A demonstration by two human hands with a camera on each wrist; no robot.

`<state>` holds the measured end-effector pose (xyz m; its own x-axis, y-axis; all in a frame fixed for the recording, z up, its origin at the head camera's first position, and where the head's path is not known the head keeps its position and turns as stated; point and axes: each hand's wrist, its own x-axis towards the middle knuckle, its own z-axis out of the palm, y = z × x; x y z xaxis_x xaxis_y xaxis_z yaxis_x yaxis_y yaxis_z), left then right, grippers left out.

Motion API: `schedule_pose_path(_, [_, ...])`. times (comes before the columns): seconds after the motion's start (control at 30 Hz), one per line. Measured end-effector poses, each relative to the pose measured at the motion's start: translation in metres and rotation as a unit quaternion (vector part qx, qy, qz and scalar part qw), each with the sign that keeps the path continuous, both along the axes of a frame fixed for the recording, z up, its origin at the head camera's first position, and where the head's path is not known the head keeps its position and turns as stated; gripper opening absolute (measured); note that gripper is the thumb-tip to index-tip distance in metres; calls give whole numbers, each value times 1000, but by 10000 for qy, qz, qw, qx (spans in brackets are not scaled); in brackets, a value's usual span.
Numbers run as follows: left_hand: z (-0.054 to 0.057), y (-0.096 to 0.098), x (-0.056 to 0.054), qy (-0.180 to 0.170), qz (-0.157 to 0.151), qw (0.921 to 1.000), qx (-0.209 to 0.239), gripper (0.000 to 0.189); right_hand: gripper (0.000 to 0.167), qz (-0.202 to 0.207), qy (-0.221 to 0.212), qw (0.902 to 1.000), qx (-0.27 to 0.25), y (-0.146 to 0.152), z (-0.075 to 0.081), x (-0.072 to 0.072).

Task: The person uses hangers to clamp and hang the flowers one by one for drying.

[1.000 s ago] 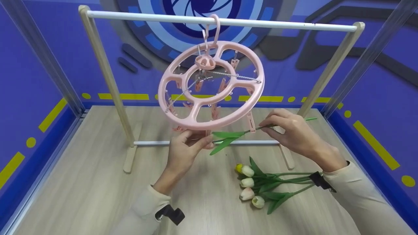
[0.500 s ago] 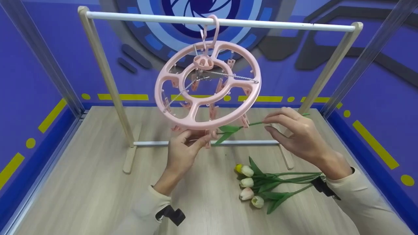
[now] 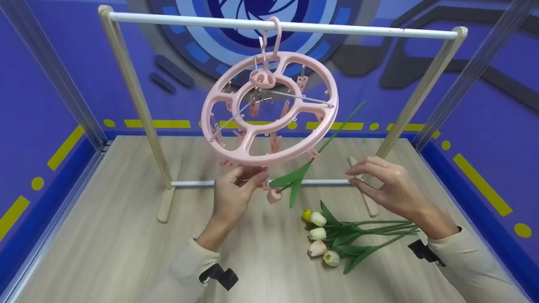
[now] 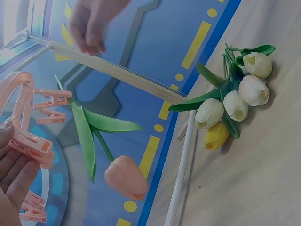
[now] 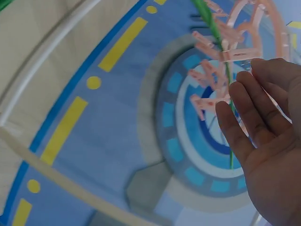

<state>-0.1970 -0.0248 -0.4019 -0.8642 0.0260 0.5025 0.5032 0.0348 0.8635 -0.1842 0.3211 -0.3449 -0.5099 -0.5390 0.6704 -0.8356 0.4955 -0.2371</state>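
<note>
While your left hand [image 3: 236, 193] pinches a pale-pink plastic clothes peg [image 3: 265, 180] between thumb and fingers, your right hand [image 3: 389, 187] is empty, its fingers loosely bent with a small gap to the thumb. Between your hands hangs an artificial pink tulip with long green leaves [image 3: 292, 176], touching neither; a second pink peg [image 3: 314, 153] meets its stem. You see its bloom low and left, just beside the pinched peg, and its stem slanting up to the far right. Above your fingers, the round pink plastic hanger [image 3: 265, 160] hooks over the white rail [image 3: 362, 28] of a wooden-legged stand [image 3: 139, 99]. Near and right, below your right hand, green-leaved white, yellow and pale-pink tulips [image 3: 339, 231] lie on the pale wood-grain table [image 3: 126, 252], heads to the left.
</note>
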Motion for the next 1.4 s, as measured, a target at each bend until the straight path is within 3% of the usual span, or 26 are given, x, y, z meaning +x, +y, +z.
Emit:
schedule_pose_path(0.2, [0, 0, 1, -173, 116, 9998, -52, 21, 40, -309, -559, 9978, 180, 28, -29, -4])
schedule_pose_path(0.37, [0, 0, 0, -136, 28, 9998, 118, 20, 32, -1047, -1186, 9870, 282, 49, -50, -2])
schedule_pose_path(0.6, [0, 0, 0, -39, 9, 9999, 133, 19, 29, -1288, -1309, 9819, 465, 81, -80, -5])
schedule_pose_path(0.77, [-1, 0, 1, -113, -29, 9999, 123, 21, 23, -1578, -1702, 9708, 607, 102, -99, -3])
schedule_pose_path(1.2, [0, -2, 3, -187, 104, 9998, 49, 21, 15, -1857, -2739, 9389, 945, 128, -119, 3])
schedule_pose_path(1.4, [-1, -1, 1, -77, 15, 9999, 105, 21, 11, -1855, -2816, 9357, 1037, 134, -133, 6])
